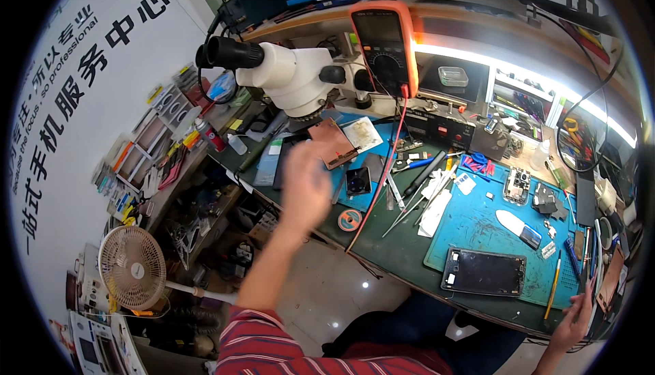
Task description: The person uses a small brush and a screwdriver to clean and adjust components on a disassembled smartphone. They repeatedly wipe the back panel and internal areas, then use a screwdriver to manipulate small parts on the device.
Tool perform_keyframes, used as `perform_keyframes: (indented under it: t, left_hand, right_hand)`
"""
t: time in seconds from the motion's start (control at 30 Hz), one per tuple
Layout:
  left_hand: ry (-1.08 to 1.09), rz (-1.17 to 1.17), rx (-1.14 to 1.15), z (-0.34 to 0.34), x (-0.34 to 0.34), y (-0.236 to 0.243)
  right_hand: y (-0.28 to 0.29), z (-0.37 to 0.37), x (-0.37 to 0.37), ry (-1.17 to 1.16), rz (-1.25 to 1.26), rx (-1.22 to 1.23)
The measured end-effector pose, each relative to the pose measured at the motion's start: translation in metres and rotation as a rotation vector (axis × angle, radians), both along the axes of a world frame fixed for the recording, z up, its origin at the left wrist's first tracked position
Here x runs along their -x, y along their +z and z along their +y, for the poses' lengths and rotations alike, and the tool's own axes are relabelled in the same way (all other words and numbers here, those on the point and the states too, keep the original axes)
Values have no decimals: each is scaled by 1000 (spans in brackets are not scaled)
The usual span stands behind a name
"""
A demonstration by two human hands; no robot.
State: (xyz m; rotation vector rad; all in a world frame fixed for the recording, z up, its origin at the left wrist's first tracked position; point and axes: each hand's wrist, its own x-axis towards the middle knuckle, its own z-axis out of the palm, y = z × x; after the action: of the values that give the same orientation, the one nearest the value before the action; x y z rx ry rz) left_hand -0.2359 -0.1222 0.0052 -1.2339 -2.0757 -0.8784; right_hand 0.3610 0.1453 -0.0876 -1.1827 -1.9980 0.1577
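Over the left end of the desk (pixel 390 259), in the head view, our left hand (pixel 306 187) hangs in a blur. We cannot tell how far its fingers are open, or whether they have hold of anything. Nearest to it lie a copper-coloured phone panel (pixel 332 141), just beyond the hand towards the desk's back edge, and a dark flat panel (pixel 280 161), partly hidden by the hand on its left. Right of the copper panel we have a stained white pad (pixel 364 134); closer to the front edge sit a small black square module (pixel 358 180) and an orange spool (pixel 349 220).

At the desk's front right corner, our right hand (pixel 577 319) has its fingers extended and close together, pointing towards the back edge. We cannot tell whether they grip anything. Just to their left, a slim yellow-handled tool (pixel 553 286) lies near the right edge of the blue mat (pixel 454 238). A black phone assembly (pixel 484 272) lies flat along the mat's front edge, and behind it we see a white-and-blue blade-shaped tool (pixel 518 229). Towards the desk's back edge stand a white microscope (pixel 281 73) and an orange multimeter (pixel 383 44).
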Motion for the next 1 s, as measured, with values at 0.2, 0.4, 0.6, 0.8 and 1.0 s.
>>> perform_keyframes:
  t: [0.2, 0.4, 0.6, 0.8, 1.0]
  left_hand:
    - [648, -81, 334, -106, 225, -29]
    - [557, 32, 651, -179, 307, -47]
    - [469, 5, 414, -246, 243, -62]
    - [-105, -843, -176, -174, -86, -56]
    - [-778, -984, 7, -27, -259, -48]
  right_hand:
    - [30, -20, 25, 9, 155, -202]
    - [55, -41, 59, 183, 172, -284]
    - [60, -71, 61, 241, 219, -297]
    - [51, -140, 111, 710, 226, 45]
    - [44, -176, 165, 933, 242, 530]
